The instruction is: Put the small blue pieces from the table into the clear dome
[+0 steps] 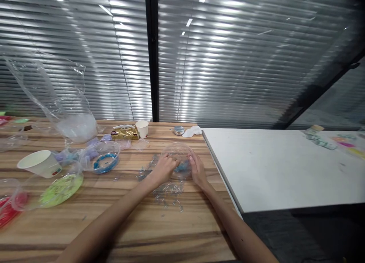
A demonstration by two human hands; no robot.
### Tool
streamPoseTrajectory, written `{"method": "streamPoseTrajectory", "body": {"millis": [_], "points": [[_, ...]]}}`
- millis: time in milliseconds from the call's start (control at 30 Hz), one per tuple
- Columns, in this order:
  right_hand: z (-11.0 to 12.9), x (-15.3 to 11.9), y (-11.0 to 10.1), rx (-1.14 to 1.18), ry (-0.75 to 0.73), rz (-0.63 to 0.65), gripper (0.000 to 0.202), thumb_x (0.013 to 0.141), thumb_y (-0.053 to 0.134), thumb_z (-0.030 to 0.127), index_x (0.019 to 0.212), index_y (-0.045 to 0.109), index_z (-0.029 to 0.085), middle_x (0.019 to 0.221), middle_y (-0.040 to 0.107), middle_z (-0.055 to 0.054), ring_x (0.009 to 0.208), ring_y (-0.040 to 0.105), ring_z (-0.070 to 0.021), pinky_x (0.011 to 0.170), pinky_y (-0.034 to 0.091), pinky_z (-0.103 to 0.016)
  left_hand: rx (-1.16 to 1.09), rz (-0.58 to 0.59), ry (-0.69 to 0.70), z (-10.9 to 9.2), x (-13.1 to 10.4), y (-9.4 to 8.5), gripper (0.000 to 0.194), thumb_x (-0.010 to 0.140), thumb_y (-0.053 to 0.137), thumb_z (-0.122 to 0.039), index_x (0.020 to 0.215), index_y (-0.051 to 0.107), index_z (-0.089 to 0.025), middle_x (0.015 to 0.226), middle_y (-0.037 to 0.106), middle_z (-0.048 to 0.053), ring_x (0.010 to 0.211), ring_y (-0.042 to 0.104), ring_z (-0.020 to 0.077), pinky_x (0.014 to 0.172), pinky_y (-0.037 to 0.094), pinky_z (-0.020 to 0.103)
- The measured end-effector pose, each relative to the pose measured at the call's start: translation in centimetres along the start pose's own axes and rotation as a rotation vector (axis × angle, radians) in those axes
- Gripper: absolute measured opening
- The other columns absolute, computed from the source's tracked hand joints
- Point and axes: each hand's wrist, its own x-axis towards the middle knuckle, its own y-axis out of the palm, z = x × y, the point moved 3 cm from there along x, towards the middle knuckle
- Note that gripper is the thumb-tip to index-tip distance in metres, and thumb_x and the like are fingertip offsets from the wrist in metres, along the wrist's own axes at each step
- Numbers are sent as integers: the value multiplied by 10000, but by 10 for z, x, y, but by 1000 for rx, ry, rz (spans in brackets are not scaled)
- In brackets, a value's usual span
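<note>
A clear round bowl (177,148) with small blue pieces inside stands on the wooden table (171,240). My left hand (165,168) is at the bowl's left side, its fingers curled together over the rim; whatever they pinch is too small to make out. Against the bowl's right side rests my right hand (198,171), fingers wrapped along the wall. Many small clear tube-like pieces (168,190) lie scattered in front of the bowl and to its left.
At left are a bowl with a blue ring (105,163), a dish of green pieces (59,190), red pieces (7,211), a tipped paper cup (38,162) and a plastic bag (76,127). Behind stand an upright cup (142,129), a gold packet (124,133) and a tissue (192,131).
</note>
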Motion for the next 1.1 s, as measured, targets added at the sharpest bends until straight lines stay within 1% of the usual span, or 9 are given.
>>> {"method": "streamPoseTrajectory", "body": {"millis": [200,300,367,433,567,667,833,967,1100], "points": [[-3,-1,1,-13,8,-2,405,953,298,364,1272,496,213,1154,594,-83,1083,529,-217,962,393,-428,-17,-79,-12,3,0,3,252,796,446,14,918,588,-155,863,657,51,830,594,212,854,393,372],[-5,-2,1,-13,1,3,401,954,298,360,1276,491,220,1154,590,-79,1068,534,-213,955,397,-422,-24,-136,-5,4,-1,4,245,804,449,9,907,591,-163,827,650,43,839,590,207,915,361,391],[-5,-2,1,-12,2,3,404,955,298,361,1289,480,226,1145,591,-75,1052,539,-209,944,404,-416,-25,-150,-1,4,-2,5,233,807,453,4,897,591,-160,816,647,44,838,589,207,928,349,396],[-5,-2,1,-15,4,4,411,956,295,364,1300,470,224,1132,594,-76,1039,541,-208,935,408,-412,-25,-142,-2,3,-2,4,217,812,456,-2,889,588,-155,827,649,48,831,588,208,912,356,393],[-3,-1,1,-24,-3,9,416,956,289,365,1307,465,227,1107,599,-74,1018,545,-207,925,412,-409,-25,-86,-14,1,-2,1,178,828,460,-22,868,583,-145,855,654,58,809,590,213,836,389,370],[-2,-1,0,-36,-7,9,421,955,284,370,1301,470,220,1102,600,-76,1014,547,-212,920,413,-409,-17,-64,-16,-1,-1,-1,158,837,465,-35,861,583,-138,869,654,66,812,589,215,813,390,355],[-1,-1,0,-41,-18,8,417,952,279,375,1266,500,211,1082,606,-80,994,552,-217,905,419,-405,-14,-42,-25,-2,0,3,131,844,487,-55,866,587,-136,886,652,80,827,590,230,762,386,337],[-1,0,0,-35,-17,-4,416,948,288,384,1253,510,208,1035,611,-78,960,558,-211,888,429,-398,-36,-43,-18,-2,0,5,119,839,507,-53,876,586,-133,893,650,88,841,590,236,758,376,333],[-1,0,1,-31,-17,-2,425,947,290,388,1273,494,206,1045,607,-77,960,556,-205,894,423,-392,-52,-35,-11,-3,0,5,115,840,508,-51,875,586,-128,893,649,90,843,590,231,769,371,331]]}}
